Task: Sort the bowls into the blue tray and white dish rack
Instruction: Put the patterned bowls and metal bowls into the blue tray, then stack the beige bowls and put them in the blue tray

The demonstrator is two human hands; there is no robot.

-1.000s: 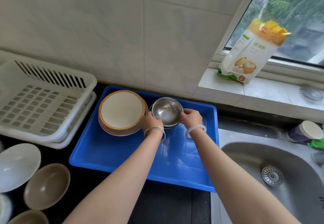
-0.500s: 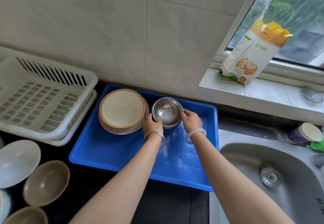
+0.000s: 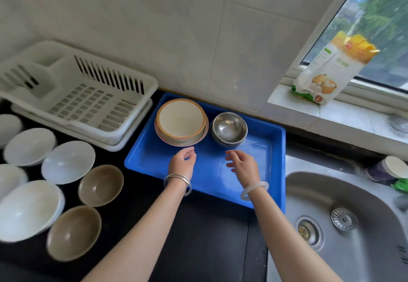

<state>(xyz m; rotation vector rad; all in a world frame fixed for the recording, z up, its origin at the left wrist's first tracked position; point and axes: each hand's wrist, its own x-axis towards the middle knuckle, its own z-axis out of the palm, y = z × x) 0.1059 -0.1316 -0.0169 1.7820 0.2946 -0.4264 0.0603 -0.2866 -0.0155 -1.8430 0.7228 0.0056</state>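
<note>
The steel sink (image 3: 344,226) runs off the right and lower edges, so only part of its basin shows. The white dish rack (image 3: 77,98) stands at the back left with nothing visibly in it, its left end blurred. The blue tray (image 3: 207,167) sits between them; at its far end a stack of tan-rimmed ceramic bowls (image 3: 181,121) stands just beside a stack of steel bowls (image 3: 229,128), though neither stack can be counted. White bowls (image 3: 29,210) and brown bowls (image 3: 100,184) lie on the dark counter at left, several cut off by the frame. The left hand (image 3: 182,162) and right hand (image 3: 241,164) hover over the tray near the stacks, fingers loosely spread, gripping nothing.
</note>
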